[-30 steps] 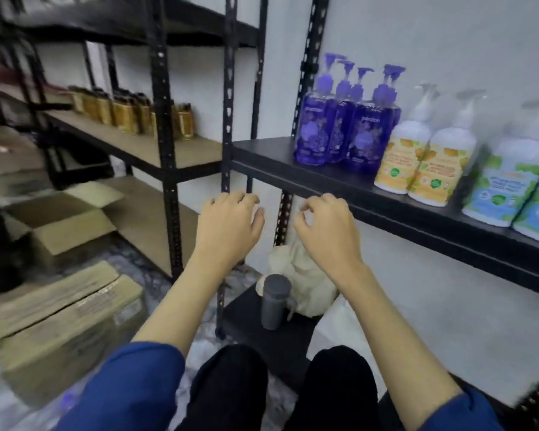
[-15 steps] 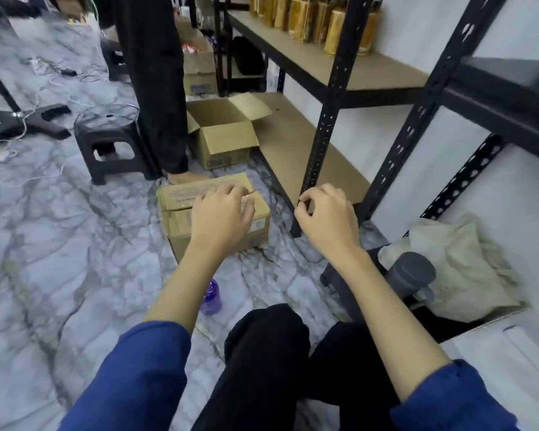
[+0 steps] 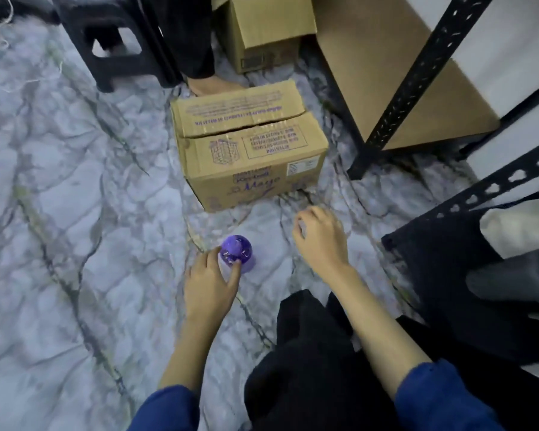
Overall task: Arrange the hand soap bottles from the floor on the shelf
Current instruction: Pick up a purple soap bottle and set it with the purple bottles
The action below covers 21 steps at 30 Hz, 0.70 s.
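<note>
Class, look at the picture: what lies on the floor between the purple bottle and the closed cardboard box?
Nothing: the head view shows only bare marble floor between the purple bottle, gripped by the left hand, and the box.

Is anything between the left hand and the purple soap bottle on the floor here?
No. The left hand is already at the purple bottle, thumb and fingers around its top. The closed cardboard box sits beyond the bottle, clear of the grip. The right hand hovers apart, holding nothing.
</note>
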Motion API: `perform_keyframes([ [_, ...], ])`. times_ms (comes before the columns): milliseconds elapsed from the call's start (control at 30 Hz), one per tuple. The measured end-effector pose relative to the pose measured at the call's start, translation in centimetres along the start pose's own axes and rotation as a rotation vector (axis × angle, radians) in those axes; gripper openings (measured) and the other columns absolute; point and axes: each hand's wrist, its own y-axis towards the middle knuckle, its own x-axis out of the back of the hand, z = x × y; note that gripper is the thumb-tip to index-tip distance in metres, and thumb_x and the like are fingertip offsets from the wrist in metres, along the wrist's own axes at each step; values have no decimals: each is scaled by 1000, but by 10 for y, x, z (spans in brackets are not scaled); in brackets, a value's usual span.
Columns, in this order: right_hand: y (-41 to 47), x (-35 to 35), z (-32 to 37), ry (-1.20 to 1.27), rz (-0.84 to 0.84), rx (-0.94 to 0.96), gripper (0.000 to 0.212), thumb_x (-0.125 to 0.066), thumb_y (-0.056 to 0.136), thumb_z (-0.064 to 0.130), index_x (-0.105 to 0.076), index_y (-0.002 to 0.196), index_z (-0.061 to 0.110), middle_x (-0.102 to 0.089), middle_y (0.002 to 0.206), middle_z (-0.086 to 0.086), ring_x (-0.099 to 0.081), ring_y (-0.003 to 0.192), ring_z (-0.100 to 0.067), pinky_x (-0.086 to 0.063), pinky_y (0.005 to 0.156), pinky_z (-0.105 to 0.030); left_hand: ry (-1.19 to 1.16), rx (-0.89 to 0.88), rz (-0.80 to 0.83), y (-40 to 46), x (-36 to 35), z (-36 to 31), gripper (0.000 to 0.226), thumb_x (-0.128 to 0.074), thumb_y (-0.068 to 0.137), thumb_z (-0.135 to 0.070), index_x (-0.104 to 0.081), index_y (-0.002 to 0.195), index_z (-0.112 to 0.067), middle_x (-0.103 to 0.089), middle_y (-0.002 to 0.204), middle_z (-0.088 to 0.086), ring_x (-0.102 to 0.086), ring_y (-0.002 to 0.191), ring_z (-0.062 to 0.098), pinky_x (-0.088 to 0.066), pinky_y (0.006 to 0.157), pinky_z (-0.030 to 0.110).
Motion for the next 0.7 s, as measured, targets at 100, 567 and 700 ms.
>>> perform_keyframes([
  [100, 6, -38, -13, 26, 37, -22, 19, -57, 85, 10, -69, 96, 2, -65, 95, -16, -59, 90, -38, -48, 76, -48, -51, 90, 68, 13, -22, 18, 71, -53, 84, -51, -45, 136, -3, -53, 131, 17, -51, 119, 34, -42, 96, 40],
  [567, 12, -138, -49, 33, 207, -104, 27, -60, 84, 9, -66, 110, 2, -64, 109, -15, -55, 105, -36, -43, 87, -43, -485, 341, 16, 29, -129, 56, 88, -82, 66, -35, -37, 138, -13, -54, 133, 5, -52, 121, 19, -43, 101, 37],
  [700, 10, -147, -55, 34, 255, -106, 33, -61, 85, 10, -62, 117, 0, -62, 117, -17, -53, 114, -34, -42, 93, -44, -518, 485, 9, 39, -144, 58, 82, -86, 57, -39, -49, 127, -16, -65, 112, 1, -61, 101, 18, -49, 86, 30],
])
